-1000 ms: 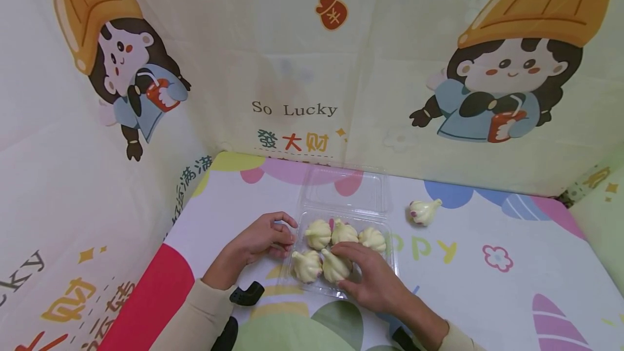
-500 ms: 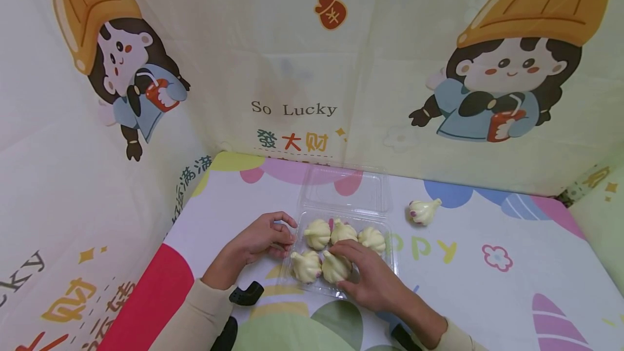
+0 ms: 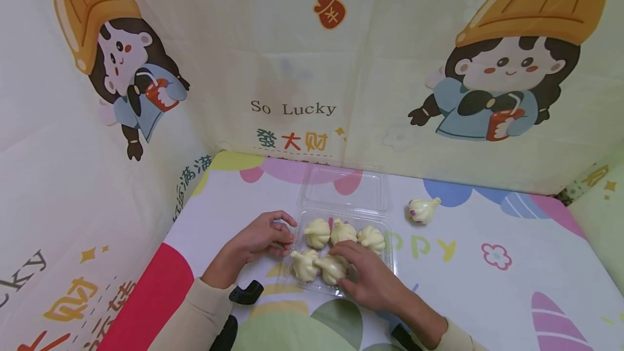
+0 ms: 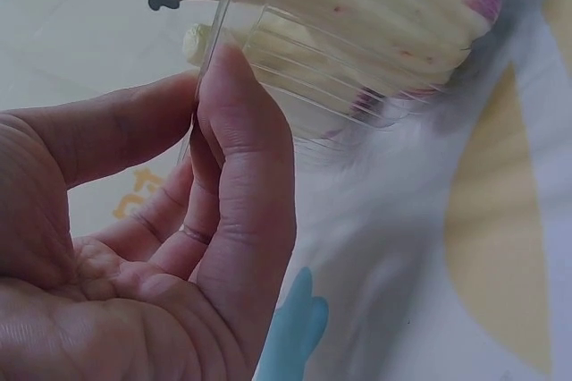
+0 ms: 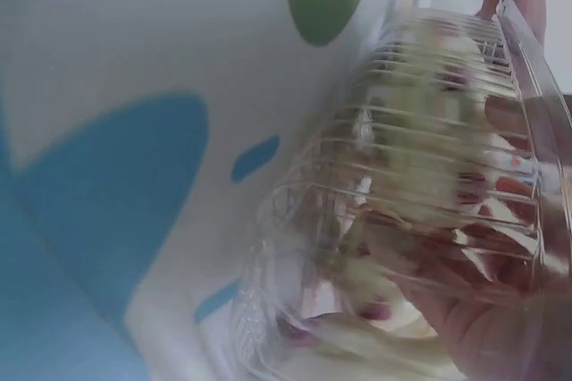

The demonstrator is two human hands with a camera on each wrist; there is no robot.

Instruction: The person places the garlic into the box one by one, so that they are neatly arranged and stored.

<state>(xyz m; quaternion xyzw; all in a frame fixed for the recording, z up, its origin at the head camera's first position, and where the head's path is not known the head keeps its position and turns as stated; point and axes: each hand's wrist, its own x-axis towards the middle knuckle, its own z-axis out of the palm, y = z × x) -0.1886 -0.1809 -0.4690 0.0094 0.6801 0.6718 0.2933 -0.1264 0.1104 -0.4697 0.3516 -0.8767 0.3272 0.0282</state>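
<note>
A clear plastic clamshell box [image 3: 391,230] lies on the table, its lid [image 3: 363,191] folded back. Several white garlic bulbs [image 3: 317,233] with purple-pink patches sit inside, three along the back row. At the box's left side, my left hand [image 3: 265,236] pinches the rim between thumb and fingers, as the left wrist view [image 4: 201,113] shows. My right hand [image 3: 372,278] reaches in from the right and grips a garlic bulb [image 3: 333,270] in the front row. That bulb's stem points left, overlapping the neighbouring bulb [image 3: 305,265]. Through the box's ribbed wall [image 5: 420,131], the right wrist view shows blurred bulbs and fingers.
Another garlic bulb [image 3: 424,210] lies on the table to the right of the lid. A patterned cloth [image 3: 370,96] stands behind the table and along its left side. Black straps [image 3: 247,292] hang by the wrists.
The garlic bulb in my right hand has turned, its stem swinging from upward to the left across its neighbour. My left hand keeps its place on the rim.
</note>
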